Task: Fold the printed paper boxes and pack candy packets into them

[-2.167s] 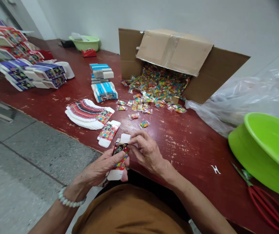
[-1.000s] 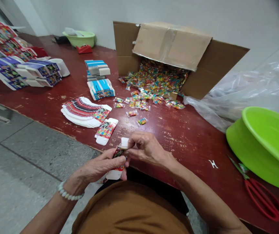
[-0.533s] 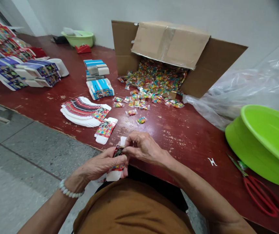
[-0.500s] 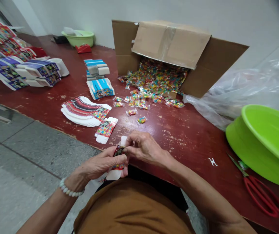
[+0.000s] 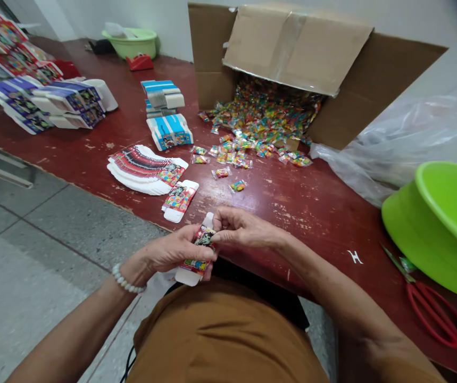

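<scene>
My left hand is closed around a small printed paper box with red and black art and white end flaps, held at the near edge of the dark red table. My right hand pinches the box's upper white flap with its fingertips. Just beyond my hands lies one flat box blank, and past it a fanned stack of the same flat blanks. Small colourful candy packets are scattered further out, spilling from a tipped cardboard carton.
Blue flat boxes stand mid-table, and stacks of purple and red boxes fill the far left. Green basins and red-handled scissors lie at the right. Clear plastic sheeting sits beside the carton. A small green bowl stands at the back.
The view has tilted down and come closer to the table. My hands have stayed on the small box, the right fingers working its top flap; the box now shows more of its printed face.
</scene>
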Tool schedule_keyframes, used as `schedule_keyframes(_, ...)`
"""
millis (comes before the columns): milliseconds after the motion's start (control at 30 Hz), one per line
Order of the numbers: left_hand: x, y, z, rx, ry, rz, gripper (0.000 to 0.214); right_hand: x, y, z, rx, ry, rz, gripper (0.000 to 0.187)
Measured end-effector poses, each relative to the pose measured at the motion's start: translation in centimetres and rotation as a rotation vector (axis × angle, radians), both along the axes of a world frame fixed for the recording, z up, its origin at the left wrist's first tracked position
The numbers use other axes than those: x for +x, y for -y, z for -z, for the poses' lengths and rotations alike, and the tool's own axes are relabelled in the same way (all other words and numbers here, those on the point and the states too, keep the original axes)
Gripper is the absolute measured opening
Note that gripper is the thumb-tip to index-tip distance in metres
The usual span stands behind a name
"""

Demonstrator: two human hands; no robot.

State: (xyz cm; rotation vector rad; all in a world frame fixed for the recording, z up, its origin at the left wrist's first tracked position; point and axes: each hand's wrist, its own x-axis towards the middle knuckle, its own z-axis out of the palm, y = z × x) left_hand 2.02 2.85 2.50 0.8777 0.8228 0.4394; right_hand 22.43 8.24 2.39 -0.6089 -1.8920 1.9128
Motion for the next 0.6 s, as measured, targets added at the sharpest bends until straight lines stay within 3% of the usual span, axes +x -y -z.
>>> schedule_keyframes(67,0.5,0.2,-0.1,0.077,-0.056,-0.117,0.038,-0.3,0.2,0.3,0.048,0.008,0.135,0.019)
schedule_keyframes(167,1.4,0.5,0.3,0.199,-0.114,-0.35,0.04,-0.9,1.2,0.8,0.299,0.048,0.536,0.017)
schedule_keyframes(233,2.0,0.7,0.8,0.221,-0.114,-0.441,0.043,-1.3,1.8,1.0,0.337,0.062,0.669,0.02)
schedule_keyframes(433,2.3,1.1,1.8,0.365,-0.125,-0.572,0.041,-1.6,2.0,1.2,0.111,0.056,0.666,0.018)
schedule_keyframes(600,2.0,2.1,1.5,0.384,-0.121,-0.547,0.058,-1.9,2.0,0.6,0.004,-0.063,0.69,0.028)
